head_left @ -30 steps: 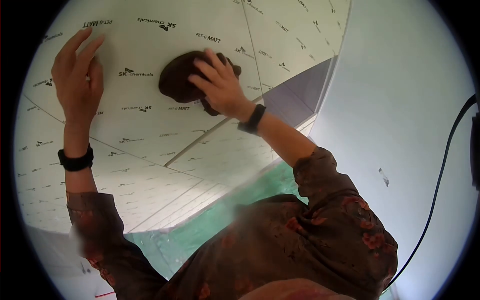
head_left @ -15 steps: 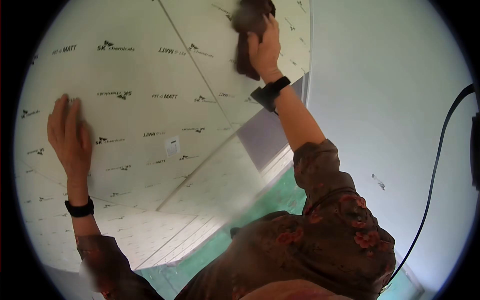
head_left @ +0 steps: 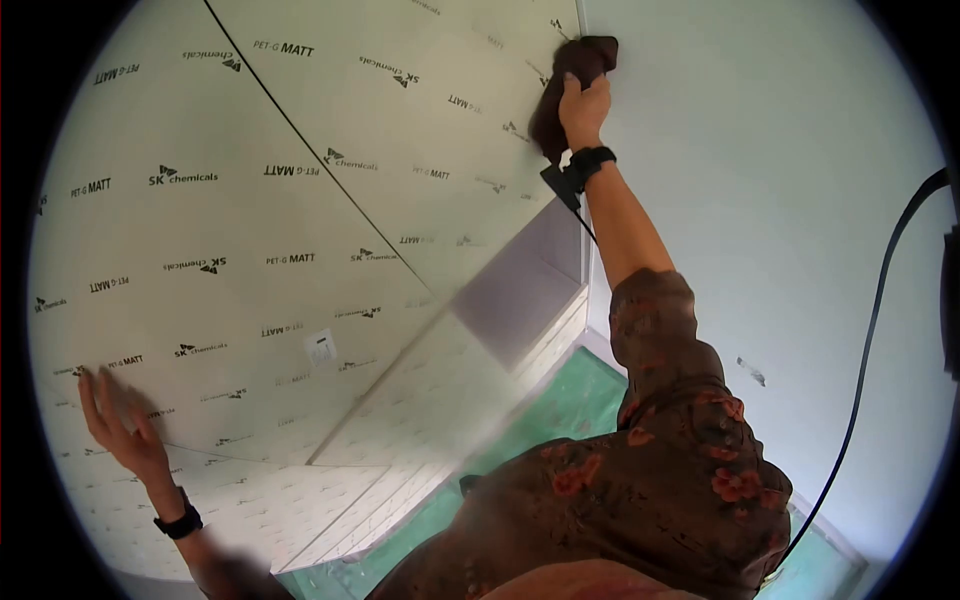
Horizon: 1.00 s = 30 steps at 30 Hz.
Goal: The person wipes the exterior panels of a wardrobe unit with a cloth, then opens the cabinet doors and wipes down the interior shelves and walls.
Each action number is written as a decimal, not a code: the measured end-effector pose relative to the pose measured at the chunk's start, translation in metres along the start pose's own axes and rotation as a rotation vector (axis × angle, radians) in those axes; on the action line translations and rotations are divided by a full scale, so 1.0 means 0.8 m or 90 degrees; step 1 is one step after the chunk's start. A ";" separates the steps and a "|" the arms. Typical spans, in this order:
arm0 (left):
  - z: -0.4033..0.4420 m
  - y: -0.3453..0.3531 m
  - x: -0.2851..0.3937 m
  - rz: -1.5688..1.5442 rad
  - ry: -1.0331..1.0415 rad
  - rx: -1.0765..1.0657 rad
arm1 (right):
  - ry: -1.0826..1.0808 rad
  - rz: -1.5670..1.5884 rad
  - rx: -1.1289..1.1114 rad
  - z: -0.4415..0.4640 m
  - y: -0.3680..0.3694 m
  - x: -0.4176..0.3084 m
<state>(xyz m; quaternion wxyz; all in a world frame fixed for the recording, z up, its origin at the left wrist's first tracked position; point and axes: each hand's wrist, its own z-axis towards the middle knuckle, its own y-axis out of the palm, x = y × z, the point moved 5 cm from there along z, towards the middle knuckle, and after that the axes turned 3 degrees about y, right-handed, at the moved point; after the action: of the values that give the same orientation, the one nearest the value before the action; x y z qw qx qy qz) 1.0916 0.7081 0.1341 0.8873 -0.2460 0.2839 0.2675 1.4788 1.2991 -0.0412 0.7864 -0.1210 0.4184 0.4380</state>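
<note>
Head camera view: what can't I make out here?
In the head view:
White label: print too small to read.
Dark cloth: part of it hidden by the right hand.
Left sleeve: blurred, and cut off by the bottom edge.
Black object at right: cut off by the right edge.

A dark brown fabric shirt (head_left: 540, 515) with red flowers (head_left: 737, 484) fills the lower middle. The bare right hand (head_left: 586, 110), upper right, wears a black strap (head_left: 594, 161) with an angular black box (head_left: 562, 188) and thin black cord (head_left: 585, 225); the bare left hand (head_left: 130, 442), lower left, wears a black wristband (head_left: 180, 518).
</note>
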 end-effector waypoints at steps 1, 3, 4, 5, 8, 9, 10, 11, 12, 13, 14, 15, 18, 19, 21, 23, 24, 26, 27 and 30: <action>-0.012 0.001 -0.008 0.016 -0.027 0.005 | -0.116 0.046 0.008 -0.003 -0.006 -0.036; -0.017 0.000 -0.002 0.046 -0.040 0.010 | -0.296 0.096 0.055 0.000 -0.001 -0.087; -0.016 0.004 0.000 0.045 -0.035 0.007 | -0.360 0.101 0.093 0.008 0.007 -0.103; -0.017 0.006 0.001 0.042 -0.026 0.023 | -0.392 0.127 0.051 0.024 0.010 -0.125; -0.021 0.011 0.001 0.041 -0.001 0.028 | -0.360 0.175 -0.058 0.059 0.011 -0.150; -0.024 0.014 0.000 0.054 0.003 0.046 | -0.349 0.166 -0.070 0.057 0.013 -0.136; -0.027 0.018 -0.001 0.044 0.005 0.034 | -0.313 0.135 -0.072 0.058 0.010 -0.119; -0.031 0.019 -0.003 0.046 0.004 0.044 | -0.281 0.105 -0.073 0.058 0.007 -0.104; -0.033 0.020 -0.004 0.052 0.002 0.059 | -0.280 0.100 -0.080 0.048 0.003 -0.085; -0.033 0.021 -0.001 0.070 0.019 0.071 | -0.255 0.081 -0.067 0.028 -0.002 -0.051; -0.034 0.024 -0.001 0.067 0.019 0.068 | -0.228 0.063 -0.052 0.009 -0.004 -0.017; -0.034 0.025 0.000 0.067 0.025 0.087 | -0.200 0.082 -0.015 -0.004 -0.007 0.010; -0.036 0.027 -0.001 0.070 0.036 0.098 | -0.068 0.045 0.001 -0.089 -0.027 0.080; -0.035 0.026 0.000 0.069 0.032 0.107 | 0.023 0.019 -0.022 -0.119 -0.032 0.098; -0.031 0.025 0.003 0.065 0.037 0.124 | 0.092 0.060 -0.041 -0.177 -0.048 0.105; -0.031 0.025 0.003 0.064 0.037 0.127 | 0.113 0.010 -0.049 -0.223 -0.053 0.105; -0.031 0.025 0.002 0.066 0.033 0.126 | 0.066 0.000 -0.054 -0.233 -0.057 0.092; -0.031 0.026 0.002 0.063 0.035 0.126 | 0.010 0.008 -0.078 -0.220 -0.059 0.080; -0.033 0.026 0.001 0.062 0.035 0.127 | -0.049 0.016 -0.103 -0.212 -0.061 0.067; -0.037 0.027 -0.005 0.060 0.026 0.128 | 0.052 0.000 -0.099 -0.163 -0.051 0.102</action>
<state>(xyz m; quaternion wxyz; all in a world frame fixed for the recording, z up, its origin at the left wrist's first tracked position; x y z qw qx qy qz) 1.0646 0.7050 0.1096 0.8878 -0.1477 0.3385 0.2744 1.4606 1.2504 -0.1919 0.7569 -0.1995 0.4148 0.4639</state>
